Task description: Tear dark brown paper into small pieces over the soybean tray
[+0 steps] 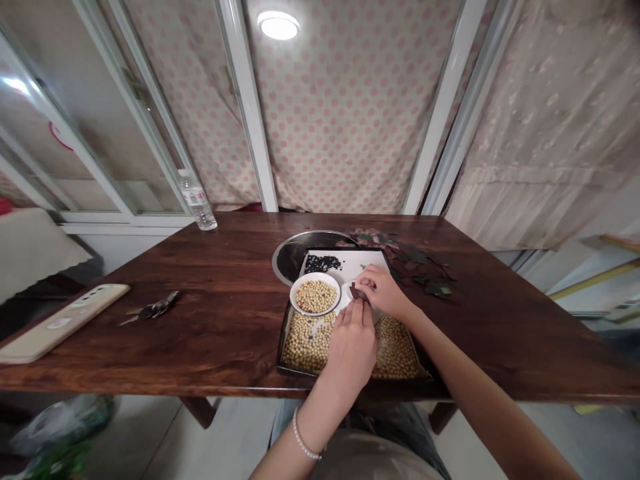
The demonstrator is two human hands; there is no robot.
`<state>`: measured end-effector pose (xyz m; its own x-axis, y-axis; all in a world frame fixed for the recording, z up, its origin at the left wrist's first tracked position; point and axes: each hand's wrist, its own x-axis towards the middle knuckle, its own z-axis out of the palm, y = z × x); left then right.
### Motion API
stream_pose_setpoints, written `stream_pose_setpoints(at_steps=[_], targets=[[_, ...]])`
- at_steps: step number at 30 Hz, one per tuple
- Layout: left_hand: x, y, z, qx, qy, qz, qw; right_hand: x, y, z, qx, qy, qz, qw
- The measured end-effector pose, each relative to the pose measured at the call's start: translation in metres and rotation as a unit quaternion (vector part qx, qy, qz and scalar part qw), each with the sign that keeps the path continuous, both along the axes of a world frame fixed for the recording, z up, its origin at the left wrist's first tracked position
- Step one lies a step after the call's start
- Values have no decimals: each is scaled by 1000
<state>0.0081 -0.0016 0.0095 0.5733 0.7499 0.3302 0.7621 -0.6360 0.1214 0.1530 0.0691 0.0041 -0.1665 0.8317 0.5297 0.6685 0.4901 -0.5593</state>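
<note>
A thin dark reddish-brown piece [356, 291] is between my hands, over a white dish [346, 291] that they partly cover. My right hand [383, 291] pinches this piece from the right. Coming up from below, my left hand [354, 340] has its fingers bent together at the piece's lower edge; its fingertips are partly hidden. Both hands are above a black-rimmed tray [281, 340] with a pale lining. Yellow soybeans [305, 343] cover its near part, and black beans [323, 263] lie at its far left. A white bowl [296, 308] of soybeans, mixed with a few red and dark ones, stands left of my hands.
Behind the tray is a round dark plate [285, 260]. Flat dark red and green pieces [420, 263] are scattered at the back right of the wooden table [225, 333]. Keys [153, 309], a phone [65, 322] and a water bottle [198, 202] are to the left.
</note>
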Motion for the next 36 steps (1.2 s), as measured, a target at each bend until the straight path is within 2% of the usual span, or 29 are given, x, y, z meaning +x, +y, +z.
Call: stream_pose_setpoints(at_steps=[8, 13, 20, 27, 30, 36], targets=[[-3, -1, 1, 2, -19, -9, 1000, 1, -4, -3, 12, -37, 39, 998], [-4, -1, 0, 2, -19, -13, 1000, 4, -9, -4, -11, -50, 54, 997], [-2, 0, -2, 2, -21, -9, 1000, 1, -1, -1, 0, 1, -19, 1000], [-2, -1, 0, -4, -17, -12, 1000, 1, 0, -2, -8, -18, 37, 999], [-3, -1, -2, 0, -18, -17, 1000, 2, -5, 0, -31, -22, 63, 997], [-3, 0, -5, 4, -18, -9, 1000, -5, -6, 14, -12, 42, 27, 999]])
